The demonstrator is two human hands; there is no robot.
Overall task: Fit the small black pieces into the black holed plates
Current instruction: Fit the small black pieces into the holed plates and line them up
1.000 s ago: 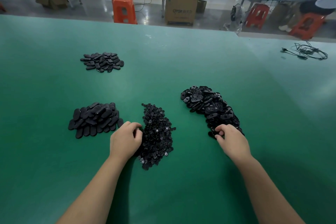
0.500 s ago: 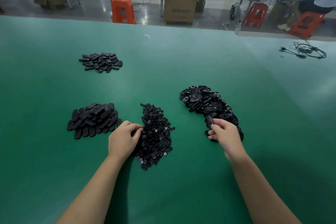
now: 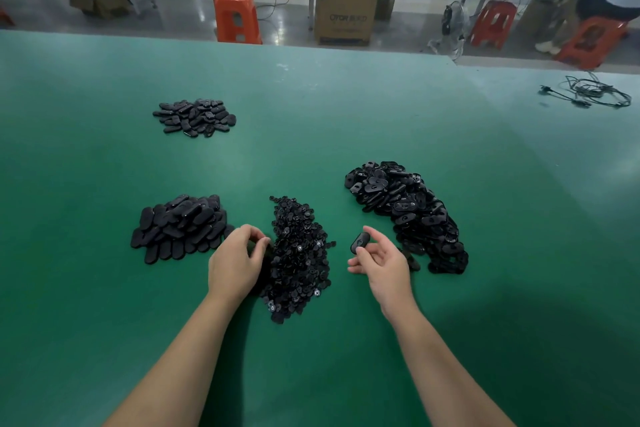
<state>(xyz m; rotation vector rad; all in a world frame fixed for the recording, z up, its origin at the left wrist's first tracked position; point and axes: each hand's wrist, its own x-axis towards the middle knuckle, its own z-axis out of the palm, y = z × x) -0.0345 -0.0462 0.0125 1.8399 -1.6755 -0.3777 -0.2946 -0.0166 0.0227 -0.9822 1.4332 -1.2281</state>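
A heap of small black pieces (image 3: 298,253) lies in the middle of the green table (image 3: 346,107). My left hand (image 3: 235,260) rests at the heap's left edge with fingers curled into the pieces; what it holds is hidden. To the right stretches a pile of black holed plates (image 3: 408,211). My right hand (image 3: 381,263) is lifted between the two piles and pinches one oval holed plate (image 3: 360,242) at its fingertips.
A pile of smooth black oval parts (image 3: 180,229) sits left of my left hand, and a smaller pile (image 3: 195,116) lies farther back. A tangle of black cable (image 3: 595,94) is at the far right. Beyond the table edge stand orange stools, boxes and a seated person.
My right hand has left the plate pile and moved left and up, carrying one holed plate. My left hand has stayed at the edge of the small-piece heap.
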